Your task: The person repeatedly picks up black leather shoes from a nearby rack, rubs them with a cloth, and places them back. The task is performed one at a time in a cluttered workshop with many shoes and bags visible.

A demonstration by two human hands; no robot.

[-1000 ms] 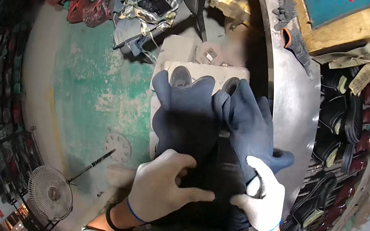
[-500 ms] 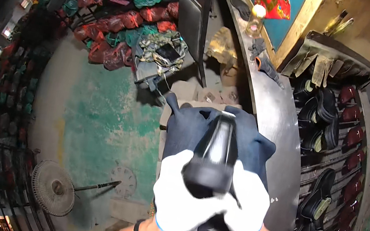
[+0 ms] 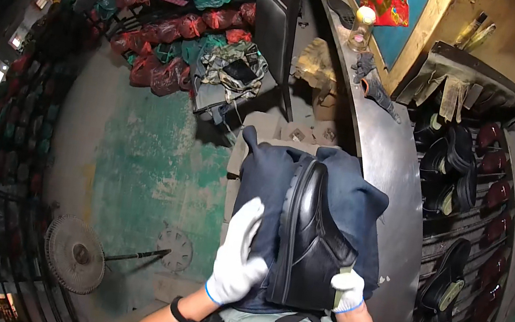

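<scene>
Floor: worn green paint (image 3: 142, 163) with pale patches, bordered by a grey strip at left.
Lap: dark blue cloth (image 3: 260, 185) spread over the person's thighs, rumpled at the far edge.
Counter: a curved, shiny metal top (image 3: 391, 212) running along the right of the lap.
Fan: a round caged head (image 3: 76, 253) on a pole, at lower left.
Bags: red and green plastic bundles (image 3: 191, 26) heaped at upper left.
Chair: black backrest (image 3: 275, 25), with camouflage cloth (image 3: 243, 78) bunched on the seat.
Jar: clear glass (image 3: 360, 37), far end of the counter, a dark glove (image 3: 379, 96) lying nearer.
Rack: black and dark red shoes (image 3: 443, 275) on bars, far right.
Left hand: white-gloved (image 3: 238, 259), fingers extended, thumb spread, just beside the sole, apparently not touching.
Black shoe: on its side (image 3: 316, 238) on the cloth, between the hands, toe pointing away, sole leftward.
Right hand: white-gloved (image 3: 348, 291), fingers curled onto the pale-edged opening, gripping it; some fingertips hidden.
</scene>
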